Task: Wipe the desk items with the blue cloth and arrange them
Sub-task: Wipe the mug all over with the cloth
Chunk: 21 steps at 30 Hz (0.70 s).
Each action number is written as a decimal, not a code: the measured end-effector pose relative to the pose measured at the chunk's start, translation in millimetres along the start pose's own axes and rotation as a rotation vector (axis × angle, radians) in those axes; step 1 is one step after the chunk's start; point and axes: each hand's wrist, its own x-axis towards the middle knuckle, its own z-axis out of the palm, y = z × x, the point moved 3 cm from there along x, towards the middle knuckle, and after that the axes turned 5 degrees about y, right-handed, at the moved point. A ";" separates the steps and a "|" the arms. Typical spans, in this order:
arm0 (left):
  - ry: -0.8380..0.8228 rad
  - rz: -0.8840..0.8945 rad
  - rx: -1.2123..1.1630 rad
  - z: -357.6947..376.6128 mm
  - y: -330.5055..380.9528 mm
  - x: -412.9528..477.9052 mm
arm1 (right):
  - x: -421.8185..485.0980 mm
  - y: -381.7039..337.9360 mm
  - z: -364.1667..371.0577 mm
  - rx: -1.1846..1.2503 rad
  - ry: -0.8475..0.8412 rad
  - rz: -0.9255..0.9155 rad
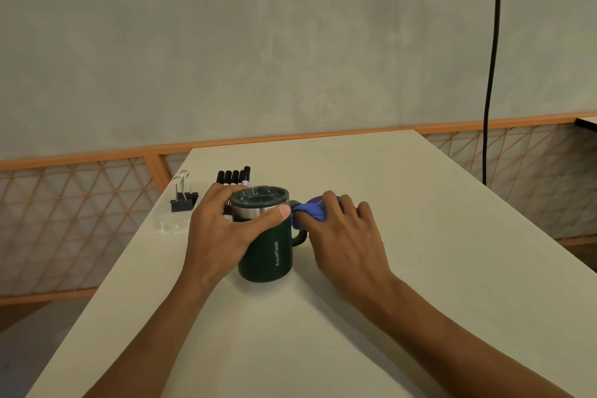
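Observation:
A dark green mug (268,255) with a clear lid and a steel rim stands upright in the middle of the white desk (403,268). My left hand (223,229) grips it around the upper rim, thumb on the near side. My right hand (342,236) holds the bunched blue cloth (311,208) against the top of the mug's handle on the right. Most of the cloth is hidden under my fingers.
Several black markers (234,175) lie side by side behind the mug. Black binder clips (183,199) sit at the desk's left edge, with a small clear item (171,225) in front of them. A black cable (492,74) hangs at the right.

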 end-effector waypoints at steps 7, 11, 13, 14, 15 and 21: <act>0.087 0.063 -0.002 -0.3 11.3 -4.5 | -7.0 -13.0 8.6 0.013 -0.027 -0.024; 0.127 0.016 -0.047 -3.5 7.3 -3.4 | -14.2 -7.4 8.6 0.151 -0.005 -0.007; 0.135 -0.024 -0.098 -7.7 3.9 -0.9 | -18.6 -1.5 5.2 0.214 -0.013 0.014; 0.127 -0.055 -0.152 -10.2 2.6 0.5 | -19.4 3.1 3.4 0.270 -0.030 0.047; 0.112 -0.086 -0.211 -12.2 1.0 2.1 | -19.1 8.4 1.4 0.347 -0.050 0.100; -0.007 -0.172 -0.397 -5.4 -1.9 0.9 | -11.4 25.2 -1.9 1.047 -0.175 0.503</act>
